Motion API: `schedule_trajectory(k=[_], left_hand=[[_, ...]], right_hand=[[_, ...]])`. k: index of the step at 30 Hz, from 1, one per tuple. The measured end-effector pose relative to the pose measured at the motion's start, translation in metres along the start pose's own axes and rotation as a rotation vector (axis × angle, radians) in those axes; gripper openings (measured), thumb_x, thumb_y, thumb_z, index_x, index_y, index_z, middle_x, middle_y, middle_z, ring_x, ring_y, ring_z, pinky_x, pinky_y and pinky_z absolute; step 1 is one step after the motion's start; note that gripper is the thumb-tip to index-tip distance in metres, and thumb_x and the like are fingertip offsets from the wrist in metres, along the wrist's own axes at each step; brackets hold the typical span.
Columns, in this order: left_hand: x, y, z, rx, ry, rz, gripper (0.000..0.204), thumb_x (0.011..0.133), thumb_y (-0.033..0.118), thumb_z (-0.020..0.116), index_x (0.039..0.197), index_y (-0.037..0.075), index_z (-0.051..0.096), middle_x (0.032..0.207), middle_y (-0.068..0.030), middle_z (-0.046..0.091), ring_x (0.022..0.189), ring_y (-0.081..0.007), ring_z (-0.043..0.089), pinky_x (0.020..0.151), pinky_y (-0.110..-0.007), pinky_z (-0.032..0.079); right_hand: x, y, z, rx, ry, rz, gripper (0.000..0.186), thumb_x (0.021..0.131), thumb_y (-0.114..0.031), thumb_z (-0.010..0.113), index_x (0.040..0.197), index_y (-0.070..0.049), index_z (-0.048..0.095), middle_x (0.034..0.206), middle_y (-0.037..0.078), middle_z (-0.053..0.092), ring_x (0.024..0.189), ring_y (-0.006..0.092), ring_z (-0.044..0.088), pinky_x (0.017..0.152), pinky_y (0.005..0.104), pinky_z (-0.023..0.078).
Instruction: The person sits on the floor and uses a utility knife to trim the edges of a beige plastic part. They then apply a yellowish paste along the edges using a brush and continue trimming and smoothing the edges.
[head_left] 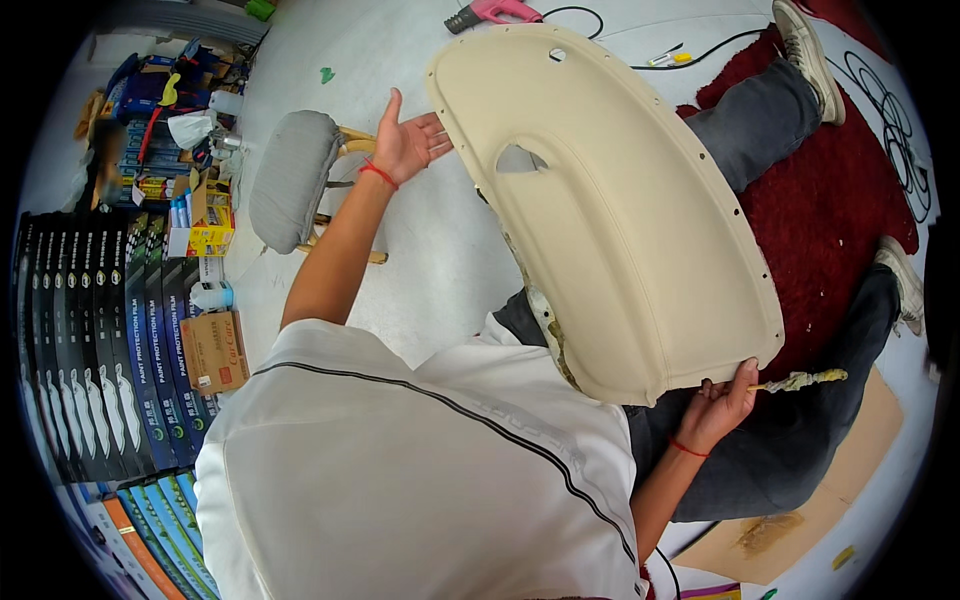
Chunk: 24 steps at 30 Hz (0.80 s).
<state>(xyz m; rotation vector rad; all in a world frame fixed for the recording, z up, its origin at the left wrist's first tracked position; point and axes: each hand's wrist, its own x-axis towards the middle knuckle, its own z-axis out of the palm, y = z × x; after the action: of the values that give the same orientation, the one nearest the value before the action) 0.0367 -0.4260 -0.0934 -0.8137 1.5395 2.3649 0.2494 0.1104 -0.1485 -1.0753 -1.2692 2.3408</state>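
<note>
A curved beige trim panel (620,210) lies slanted across my lap. It has an oval cutout, a smaller hole near its far end and small holes along its rim. My right hand (722,405) is closed on the panel's near right corner, thumb on top. A thin stick with a lumpy, glue-like coated end (805,380) pokes out beside that hand; the grip on it is hidden. At the panel's far left edge, my left hand (405,148) is open with its fingers spread. Its fingertips meet the rim in view; whether they touch it I cannot tell.
A grey padded stool (293,180) stands left of the panel. Beyond the panel lie a pink heat gun (492,12) and its black cord. Boxes (85,340) line the left side. Dark red carpet (815,215) and stained cardboard (800,530) lie on the right.
</note>
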Motion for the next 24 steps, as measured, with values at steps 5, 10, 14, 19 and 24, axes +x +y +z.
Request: schedule_trajectory(k=[5, 10, 14, 19, 24], left_hand=[[-0.021, -0.029, 0.065, -0.044, -0.085, 0.252, 0.053, 0.104, 0.036, 0.058, 0.14, -0.004, 0.053, 0.136, -0.0144, 0.064, 0.126, -0.0258, 0.062, 0.111, -0.044, 0.047], [-0.044, -0.015, 0.118, 0.071, -0.11, 0.391, 0.038, 0.101, 0.02, 0.065, 0.13, -0.003, 0.06, 0.127, -0.0113, 0.069, 0.119, -0.0222, 0.066, 0.105, -0.039, 0.051], [-0.072, -0.018, 0.164, 0.192, -0.13, 0.543, 0.038, 0.097, 0.017, 0.072, 0.128, -0.003, 0.061, 0.121, -0.0104, 0.072, 0.115, -0.0173, 0.066, 0.102, -0.035, 0.051], [-0.105, -0.032, 0.172, 0.26, -0.181, 0.613, 0.04, 0.099, 0.015, 0.07, 0.133, -0.002, 0.058, 0.124, -0.0108, 0.07, 0.114, -0.0163, 0.066, 0.101, -0.035, 0.051], [-0.11, -0.014, 0.161, -0.075, -0.226, 0.598, 0.039, 0.105, 0.016, 0.059, 0.139, -0.001, 0.052, 0.125, -0.0092, 0.069, 0.115, -0.0165, 0.066, 0.097, -0.035, 0.054]], right_hand=[[0.049, -0.034, 0.002, -0.139, -0.155, -0.056, 0.021, 0.104, -0.03, 0.065, 0.101, -0.009, 0.065, 0.093, -0.003, 0.07, 0.073, 0.004, 0.064, 0.055, 0.019, 0.04], [0.113, -0.068, 0.012, -0.095, -0.107, -0.132, 0.046, 0.105, -0.041, 0.06, 0.128, 0.0, 0.066, 0.114, 0.001, 0.071, 0.091, 0.0054, 0.065, 0.063, 0.0186, 0.035], [0.199, -0.067, -0.032, -0.338, -0.031, -0.083, 0.065, 0.103, -0.054, 0.057, 0.136, 0.001, 0.061, 0.127, 0.005, 0.068, 0.107, 0.0115, 0.063, 0.075, 0.0264, 0.043], [0.184, -0.059, 0.006, -0.076, -0.161, -0.015, 0.066, 0.102, -0.057, 0.058, 0.139, -0.002, 0.058, 0.128, 0.004, 0.069, 0.098, 0.0108, 0.069, 0.054, 0.0203, 0.043], [0.197, -0.057, -0.006, -0.006, -0.059, -0.148, 0.052, 0.103, -0.043, 0.063, 0.138, -0.006, 0.058, 0.129, 0.004, 0.068, 0.1, 0.0119, 0.069, 0.057, 0.0213, 0.047]])
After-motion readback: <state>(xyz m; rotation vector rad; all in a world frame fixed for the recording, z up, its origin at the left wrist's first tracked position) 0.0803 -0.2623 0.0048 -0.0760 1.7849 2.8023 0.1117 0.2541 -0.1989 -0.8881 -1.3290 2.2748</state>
